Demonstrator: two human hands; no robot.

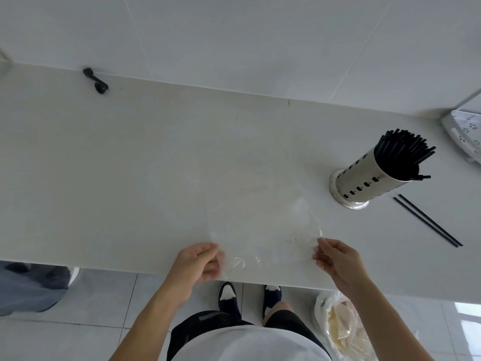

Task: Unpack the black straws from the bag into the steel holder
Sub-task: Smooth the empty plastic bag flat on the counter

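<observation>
A clear plastic bag (260, 230) lies flat on the white counter (130, 165) near its front edge, and no straws show inside it. My left hand (200, 264) pinches the bag's near left corner. My right hand (335, 259) pinches its near right corner. To the right stands the perforated steel holder (364, 181), filled with several black straws (406, 152) that fan out of its top. Two loose black straws (426, 220) lie side by side on the counter, right of the holder.
A small black handle-like object (95, 80) lies at the back left by the tiled wall. A white perforated tray (466, 134) sits at the far right edge. Below the counter, a plastic bag (338, 324) rests on the floor near my feet.
</observation>
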